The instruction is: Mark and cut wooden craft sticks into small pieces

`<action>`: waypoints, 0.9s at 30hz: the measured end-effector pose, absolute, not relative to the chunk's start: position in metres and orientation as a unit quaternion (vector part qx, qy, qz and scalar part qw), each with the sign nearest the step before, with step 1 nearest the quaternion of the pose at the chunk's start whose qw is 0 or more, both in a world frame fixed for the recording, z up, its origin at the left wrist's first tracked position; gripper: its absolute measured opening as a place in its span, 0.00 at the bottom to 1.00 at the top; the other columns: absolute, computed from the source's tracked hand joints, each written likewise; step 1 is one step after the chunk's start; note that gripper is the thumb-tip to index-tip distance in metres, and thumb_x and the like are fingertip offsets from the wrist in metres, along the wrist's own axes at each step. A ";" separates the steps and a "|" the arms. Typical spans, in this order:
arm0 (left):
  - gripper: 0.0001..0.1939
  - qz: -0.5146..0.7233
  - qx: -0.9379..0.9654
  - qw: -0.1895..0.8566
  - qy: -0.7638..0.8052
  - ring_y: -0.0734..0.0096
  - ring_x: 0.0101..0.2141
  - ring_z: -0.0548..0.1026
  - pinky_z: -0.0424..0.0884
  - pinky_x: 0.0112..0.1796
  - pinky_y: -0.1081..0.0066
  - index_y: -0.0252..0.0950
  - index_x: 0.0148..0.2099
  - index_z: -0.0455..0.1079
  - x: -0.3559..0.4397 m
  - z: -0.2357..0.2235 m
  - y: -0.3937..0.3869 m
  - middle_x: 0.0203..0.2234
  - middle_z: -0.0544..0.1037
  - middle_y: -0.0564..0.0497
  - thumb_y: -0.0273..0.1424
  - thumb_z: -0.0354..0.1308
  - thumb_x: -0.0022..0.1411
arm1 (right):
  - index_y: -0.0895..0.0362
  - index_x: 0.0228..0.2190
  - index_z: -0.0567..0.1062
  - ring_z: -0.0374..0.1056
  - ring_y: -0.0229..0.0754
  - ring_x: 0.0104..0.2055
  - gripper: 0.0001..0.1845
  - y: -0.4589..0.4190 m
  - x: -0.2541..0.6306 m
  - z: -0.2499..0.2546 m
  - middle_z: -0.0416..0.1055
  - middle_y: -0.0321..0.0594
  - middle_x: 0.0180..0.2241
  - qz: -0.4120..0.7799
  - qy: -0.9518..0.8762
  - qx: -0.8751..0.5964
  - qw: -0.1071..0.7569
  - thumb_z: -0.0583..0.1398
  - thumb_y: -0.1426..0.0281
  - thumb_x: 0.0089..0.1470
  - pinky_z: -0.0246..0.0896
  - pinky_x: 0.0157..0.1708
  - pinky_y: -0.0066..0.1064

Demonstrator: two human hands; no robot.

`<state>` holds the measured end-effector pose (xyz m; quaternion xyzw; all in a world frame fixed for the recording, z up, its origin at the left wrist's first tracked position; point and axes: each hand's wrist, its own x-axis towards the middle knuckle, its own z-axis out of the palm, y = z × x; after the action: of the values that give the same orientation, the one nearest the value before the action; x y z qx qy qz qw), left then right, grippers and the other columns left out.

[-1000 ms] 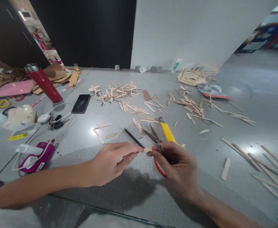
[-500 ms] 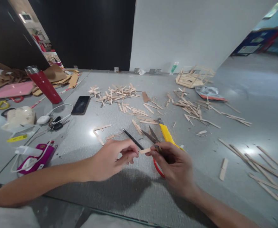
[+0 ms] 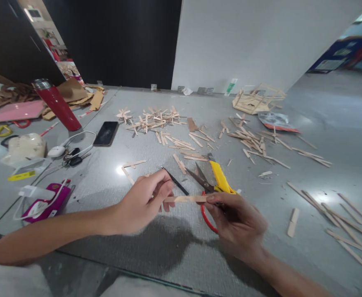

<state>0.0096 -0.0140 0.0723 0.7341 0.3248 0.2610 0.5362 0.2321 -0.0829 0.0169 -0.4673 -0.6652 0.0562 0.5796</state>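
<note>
Beside the open-bladed scissors [image 3: 203, 182], left hand [image 3: 150, 199] and right hand [image 3: 241, 220] pinch 1 slim wooden craft stick [image 3: 193, 199] near opposite ends; bending too hard could snap it!

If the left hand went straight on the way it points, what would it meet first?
Probably the black pen just ahead, though depth is unclear: the left hand may pass over it.
</note>
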 end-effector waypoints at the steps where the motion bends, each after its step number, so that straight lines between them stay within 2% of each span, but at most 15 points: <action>1: 0.18 0.253 0.740 0.532 0.325 0.75 0.25 0.75 0.70 0.27 0.76 0.37 0.36 0.62 0.010 0.074 -0.014 0.26 0.78 0.51 0.40 0.47 0.79 | 0.50 0.37 0.80 0.71 0.38 0.17 0.05 -0.083 0.232 0.017 0.82 0.36 0.26 0.050 -0.669 -0.462 0.580 0.68 0.74 0.61 0.64 0.16 0.27; 8: 0.08 0.260 0.734 0.553 0.297 0.75 0.26 0.77 0.70 0.26 0.78 0.38 0.40 0.63 0.011 0.082 -0.020 0.27 0.76 0.55 0.33 0.58 0.72 | 0.49 0.40 0.82 0.71 0.37 0.17 0.09 -0.081 0.235 0.007 0.84 0.35 0.29 0.045 -0.669 -0.454 0.587 0.68 0.75 0.60 0.65 0.16 0.28; 11: 0.04 0.287 0.769 0.495 0.286 0.76 0.26 0.77 0.71 0.29 0.77 0.38 0.44 0.66 0.009 0.080 -0.021 0.28 0.78 0.55 0.30 0.59 0.72 | 0.49 0.41 0.82 0.73 0.37 0.19 0.09 -0.083 0.236 0.003 0.84 0.35 0.29 0.052 -0.664 -0.451 0.594 0.69 0.74 0.59 0.67 0.17 0.28; 15: 0.04 0.308 0.804 0.423 0.283 0.75 0.28 0.78 0.74 0.32 0.76 0.37 0.47 0.69 0.008 0.076 -0.022 0.31 0.82 0.53 0.28 0.59 0.71 | 0.49 0.42 0.82 0.78 0.41 0.23 0.10 -0.085 0.237 -0.001 0.84 0.36 0.30 0.050 -0.666 -0.446 0.596 0.69 0.74 0.59 0.72 0.20 0.29; 18: 0.03 0.304 0.831 0.375 0.277 0.74 0.28 0.78 0.75 0.33 0.76 0.37 0.47 0.71 0.006 0.074 -0.023 0.32 0.83 0.52 0.29 0.58 0.73 | 0.48 0.43 0.81 0.81 0.44 0.28 0.10 -0.087 0.237 -0.002 0.85 0.37 0.31 0.048 -0.662 -0.458 0.591 0.69 0.74 0.60 0.76 0.25 0.32; 22: 0.06 0.284 0.857 0.320 0.287 0.72 0.27 0.77 0.73 0.32 0.74 0.38 0.47 0.74 0.004 0.071 -0.024 0.30 0.82 0.52 0.32 0.56 0.75 | 0.48 0.44 0.81 0.81 0.45 0.28 0.11 -0.089 0.236 -0.002 0.85 0.38 0.31 0.071 -0.659 -0.457 0.593 0.69 0.73 0.61 0.76 0.23 0.33; 24: 0.09 0.274 0.849 0.338 0.300 0.73 0.25 0.75 0.71 0.30 0.75 0.38 0.46 0.75 0.003 0.072 -0.024 0.27 0.80 0.53 0.33 0.55 0.76 | 0.49 0.47 0.81 0.82 0.45 0.28 0.11 -0.090 0.235 0.000 0.85 0.39 0.32 0.102 -0.662 -0.450 0.590 0.68 0.72 0.63 0.77 0.24 0.33; 27: 0.11 0.248 0.799 0.445 0.319 0.75 0.23 0.75 0.68 0.26 0.78 0.36 0.44 0.74 0.005 0.076 -0.025 0.26 0.79 0.53 0.33 0.52 0.77 | 0.50 0.51 0.80 0.82 0.44 0.27 0.13 -0.090 0.233 0.004 0.85 0.39 0.30 0.130 -0.661 -0.459 0.579 0.65 0.70 0.67 0.80 0.27 0.33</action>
<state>0.0051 -0.0248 0.0761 0.7992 0.3191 0.2480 0.4448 0.2331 -0.0902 0.0036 -0.4589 -0.6613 0.1304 0.5788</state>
